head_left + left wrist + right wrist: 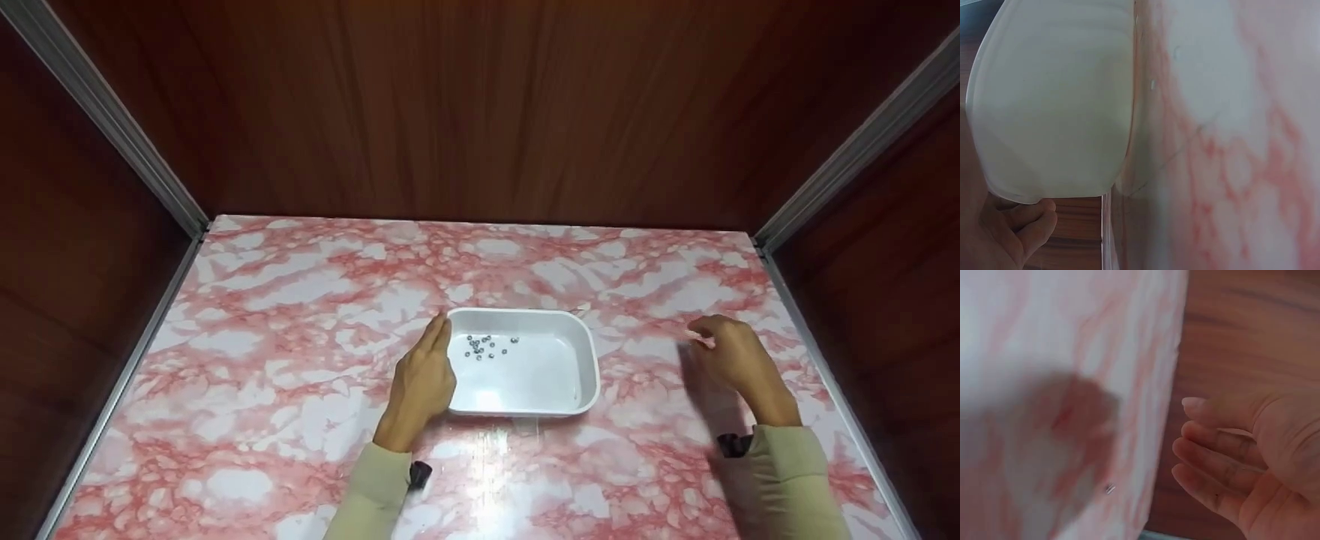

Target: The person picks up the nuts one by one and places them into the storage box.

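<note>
A white rectangular tray (589, 375) sits mid-table with several small metal pieces (484, 346) in its far left corner. My left hand (429, 364) rests against the tray's left side, fingers laid straight along the rim. The left wrist view shows the tray's outer wall (1055, 101) close up and that hand's fingers (1027, 222) just under it. My right hand (712, 341) hovers over the table to the right of the tray. Its fingers (1207, 444) are relaxed, slightly bent and hold nothing. A tiny metal piece (1109, 489) lies on the table near it.
The pink marbled table (285, 315) is boxed in by dark wood walls (480, 112) at the back and both sides, with metal corner strips (112, 127). A small pale speck (581, 307) lies by the tray's far right corner.
</note>
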Demonstrator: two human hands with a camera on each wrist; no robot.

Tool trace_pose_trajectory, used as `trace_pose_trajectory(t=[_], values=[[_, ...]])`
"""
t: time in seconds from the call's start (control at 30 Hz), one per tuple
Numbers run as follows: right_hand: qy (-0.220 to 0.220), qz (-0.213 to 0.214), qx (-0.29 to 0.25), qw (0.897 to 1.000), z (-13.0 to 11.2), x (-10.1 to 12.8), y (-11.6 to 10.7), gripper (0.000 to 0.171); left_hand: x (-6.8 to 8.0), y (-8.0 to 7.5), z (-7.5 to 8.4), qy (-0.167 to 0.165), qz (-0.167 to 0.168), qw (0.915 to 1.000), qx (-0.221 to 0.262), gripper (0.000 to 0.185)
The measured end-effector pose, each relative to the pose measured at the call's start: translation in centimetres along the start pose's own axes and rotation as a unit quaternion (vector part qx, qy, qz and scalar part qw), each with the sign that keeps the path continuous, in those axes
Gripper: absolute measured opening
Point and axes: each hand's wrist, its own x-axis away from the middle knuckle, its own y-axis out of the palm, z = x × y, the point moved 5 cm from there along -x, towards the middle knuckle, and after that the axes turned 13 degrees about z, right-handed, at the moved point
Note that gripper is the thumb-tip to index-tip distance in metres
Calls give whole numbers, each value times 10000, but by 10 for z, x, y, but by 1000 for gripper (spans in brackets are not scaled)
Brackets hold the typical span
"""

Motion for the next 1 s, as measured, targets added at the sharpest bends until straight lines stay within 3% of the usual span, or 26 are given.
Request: trace_pose_trajectory(t=[0.17, 0.5, 0.73, 1.0], values=[[94, -1, 284, 9996, 27, 8, 5, 29, -1, 1, -1, 19, 25, 10000, 6, 50], [626, -485, 461, 9958, 59, 14, 10, 22, 0, 1, -2, -10, 43, 10000, 14, 51], [639, -453, 321, 9964, 64, 16, 10, 17, 1, 0, -2, -2, 71, 9999, 84, 51], [351, -265, 466, 9979, 56, 16, 9, 20, 1, 0, -2, -63, 28, 9999, 128, 49]])
